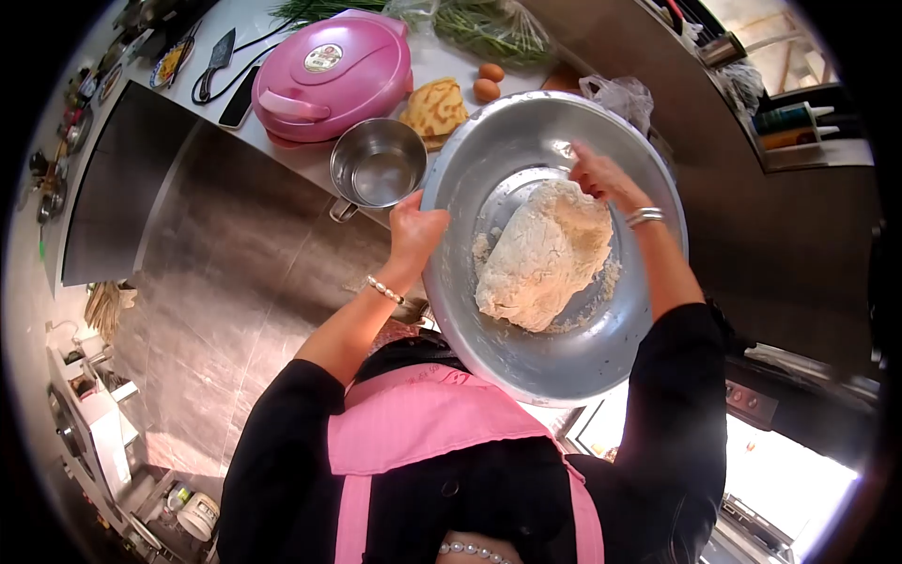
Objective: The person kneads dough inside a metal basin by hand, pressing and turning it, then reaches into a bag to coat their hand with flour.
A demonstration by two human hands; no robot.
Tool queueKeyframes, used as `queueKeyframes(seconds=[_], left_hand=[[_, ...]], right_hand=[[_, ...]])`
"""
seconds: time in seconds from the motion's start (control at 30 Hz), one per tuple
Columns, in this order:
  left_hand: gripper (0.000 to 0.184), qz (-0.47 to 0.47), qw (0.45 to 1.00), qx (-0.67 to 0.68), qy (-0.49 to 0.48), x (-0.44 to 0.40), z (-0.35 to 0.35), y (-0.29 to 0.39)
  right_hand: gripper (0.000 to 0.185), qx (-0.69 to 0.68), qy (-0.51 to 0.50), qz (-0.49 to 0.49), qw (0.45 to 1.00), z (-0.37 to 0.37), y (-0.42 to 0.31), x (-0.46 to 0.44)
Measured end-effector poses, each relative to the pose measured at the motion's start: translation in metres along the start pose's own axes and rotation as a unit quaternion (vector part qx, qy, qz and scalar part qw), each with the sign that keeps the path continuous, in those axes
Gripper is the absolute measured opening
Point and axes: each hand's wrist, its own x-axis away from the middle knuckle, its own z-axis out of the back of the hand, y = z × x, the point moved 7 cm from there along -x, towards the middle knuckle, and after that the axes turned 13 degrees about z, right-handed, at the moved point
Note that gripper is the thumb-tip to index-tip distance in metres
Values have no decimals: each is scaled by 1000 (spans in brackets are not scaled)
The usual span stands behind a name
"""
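A large lump of floury, pale dough (545, 254) lies in a wide metal basin (451, 310), with loose crumbs of dough around it. My left hand (416, 230) is closed on the basin's left rim, its thumb near the top edge and some fingers hidden. Inside the basin, my right hand (609, 179) is at the upper right end of the dough. One of its fingers sticks out away from the others, and the lower fingers are bent against the dough or very close to it.
A metal pot (378, 164) stands left of the basin at the counter's edge. Behind it are a pink electric griddle (334, 75), flatbread (435, 108), two eggs (488, 83), bagged greens (489, 33), a phone (239, 97) and a cleaver (222, 52). A clear plastic bag (620, 99) lies behind the basin.
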Motion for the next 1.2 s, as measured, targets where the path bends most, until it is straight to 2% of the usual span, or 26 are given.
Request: queueKeyframes(seconds=[0.03,0.13,0.27,0.37,0.43,0.5,0.6,0.63,0.73,0.77,0.87,1.0,1.07,1.2], left_hand=[[27,1,1000,-2,2,0,0,-1],[23,7,1000,1,19,-3,6,-9],[21,8,999,-6,31,-10,8,-16],[22,9,1000,-6,28,-11,7,-15],[23,18,1000,22,11,-10,3,-16],[24,37,997,69,-9,-5,2,-17],[23,37,998,37,27,-8,6,-27],[24,16,999,45,10,-6,4,-24],[29,67,990,116,-32,-2,0,-26],[40,67,989,116,-61,-6,-1,-42],[49,32,997,72,-23,-2,-3,-21],[55,-3,998,45,-33,3,-2,-23],[57,34,996,59,-49,2,-4,-17],[59,14,999,-27,-42,-1,-4,-10]], right_hand=[[73,5,21,129,991,-17,19,-24],[77,62,47,152,985,-39,36,-28],[68,57,-28,188,980,-52,39,-19],[51,78,79,241,964,-52,17,55],[46,166,184,327,912,-71,-14,116],[51,316,297,365,824,-104,-58,174],[57,380,372,349,771,-150,-67,190],[57,385,371,343,773,-153,-64,177],[57,388,351,312,793,-155,-54,131],[56,386,336,306,803,-149,-55,105],[49,370,314,304,820,-136,-63,44],[39,370,281,281,840,-123,-75,6],[36,360,270,280,848,-117,-71,-8],[35,334,258,264,867,-107,-66,-29]])
